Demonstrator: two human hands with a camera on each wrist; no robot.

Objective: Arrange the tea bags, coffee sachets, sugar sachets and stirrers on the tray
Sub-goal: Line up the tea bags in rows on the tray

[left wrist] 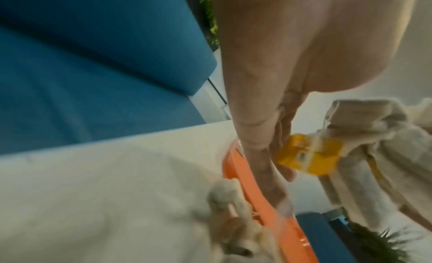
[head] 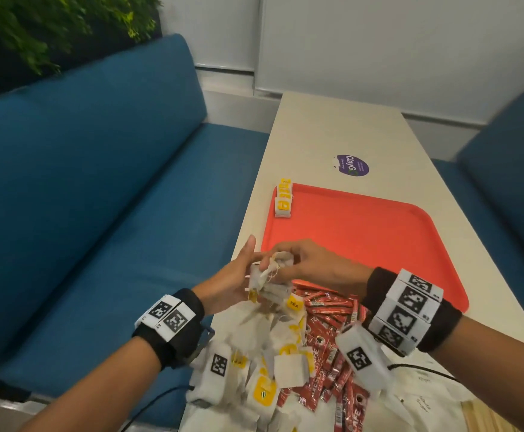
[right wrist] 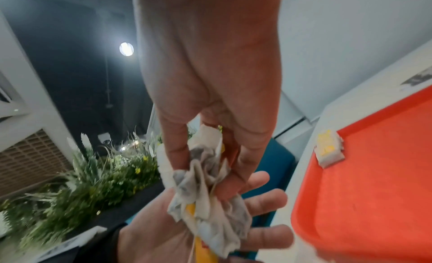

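A tangled clump of tea bags (head: 274,277) hangs between both hands above the near left corner of the red tray (head: 363,235). My right hand (head: 285,260) pinches the clump (right wrist: 205,193) from above with thumb and fingers. My left hand (head: 248,266) lies under it with straight fingers, palm against the bags (left wrist: 374,137); a yellow tag (left wrist: 308,156) dangles by its fingers (left wrist: 259,156). A short row of tea bags (head: 283,199) stands at the tray's far left corner. Loose tea bags (head: 264,353) and red coffee sachets (head: 332,325) are heaped on the table in front of the tray.
White sugar sachets (head: 426,397) and wooden stirrers (head: 488,420) lie at the table's near right. A purple sticker (head: 352,165) sits beyond the tray. Blue benches (head: 98,182) flank the narrow table (head: 332,129), whose left edge runs close to my left hand.
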